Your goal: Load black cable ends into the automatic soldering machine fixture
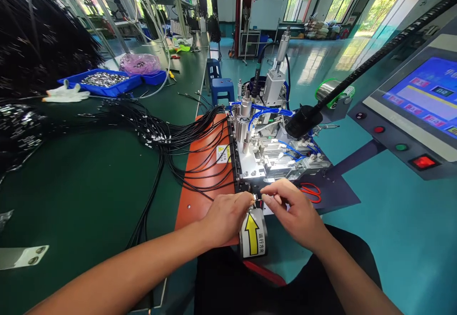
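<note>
Just in front of the assembly machine (274,153), my left hand (228,215) is closed, its thumb and fingers pinched. From the other side comes my right hand (294,212), also pinching, its fingertips almost touching those of the left. A tiny shiny metal piece (255,197) shows between the fingertips; its kind is too small to tell. Both hands hover over a round drum (253,234) with a yellow arrow. Black cables (200,139) lie across the orange plate (196,196) left of the hands, their ends in a row along the machine's edge.
Red-handled scissors (311,192) lie right of my hands. A screen panel (421,96) stands at the right, with a black flexible arm (357,72) above the machine. On the green table (96,186) are a blue tray (103,84) of metal parts and a white glove (66,92).
</note>
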Tool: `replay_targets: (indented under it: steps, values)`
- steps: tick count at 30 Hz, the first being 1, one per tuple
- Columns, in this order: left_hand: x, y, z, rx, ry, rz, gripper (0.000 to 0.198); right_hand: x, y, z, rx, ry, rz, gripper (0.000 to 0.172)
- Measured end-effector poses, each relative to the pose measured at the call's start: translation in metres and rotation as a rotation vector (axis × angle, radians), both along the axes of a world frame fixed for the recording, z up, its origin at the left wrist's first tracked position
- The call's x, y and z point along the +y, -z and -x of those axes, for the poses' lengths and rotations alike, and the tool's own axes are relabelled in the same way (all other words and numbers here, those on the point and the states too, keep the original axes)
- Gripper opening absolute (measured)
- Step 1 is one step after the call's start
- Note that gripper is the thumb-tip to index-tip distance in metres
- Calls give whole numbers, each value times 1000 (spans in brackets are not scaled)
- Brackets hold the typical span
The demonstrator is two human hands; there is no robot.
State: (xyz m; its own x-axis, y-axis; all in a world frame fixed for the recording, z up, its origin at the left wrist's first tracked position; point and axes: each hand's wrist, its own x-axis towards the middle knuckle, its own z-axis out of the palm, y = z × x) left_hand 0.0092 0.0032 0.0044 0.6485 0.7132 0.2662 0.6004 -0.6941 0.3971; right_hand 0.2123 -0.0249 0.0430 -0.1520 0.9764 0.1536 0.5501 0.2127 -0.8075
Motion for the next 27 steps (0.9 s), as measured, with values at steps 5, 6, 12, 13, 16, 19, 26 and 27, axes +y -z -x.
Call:
replay_targets:
  steps: [5, 6, 12, 13, 16, 19, 26, 27]
  values:
    - [0, 0, 0, 12, 27, -45, 11, 4, -6, 5, -161, -127, -134, 12]
    - [0, 0, 0, 18, 40, -51, 11, 4, -6, 7, -202, -141, -154, 13]
    - [1, -4, 4, -2, 120, -96, 7, 4, -2, 8, -412, -135, -66, 17]
    - [1, -5, 4, -7, 136, -96, 7, 4, -2, 7, -400, -131, -28, 17]
    - [1, -11, 5, 1, 184, -103, 12, 6, -3, 4, -298, -139, 83, 22]
    - [1, -15, 6, 4, 245, -126, 18, 9, -4, 1, -96, -196, 287, 28]
    - [1, -12, 4, -131, 137, -50, 23, 7, -3, -10, 473, -20, 555, 42]
    - [1, -12, 4, -140, 130, -37, 23, 4, -2, -12, 470, -10, 548, 43]
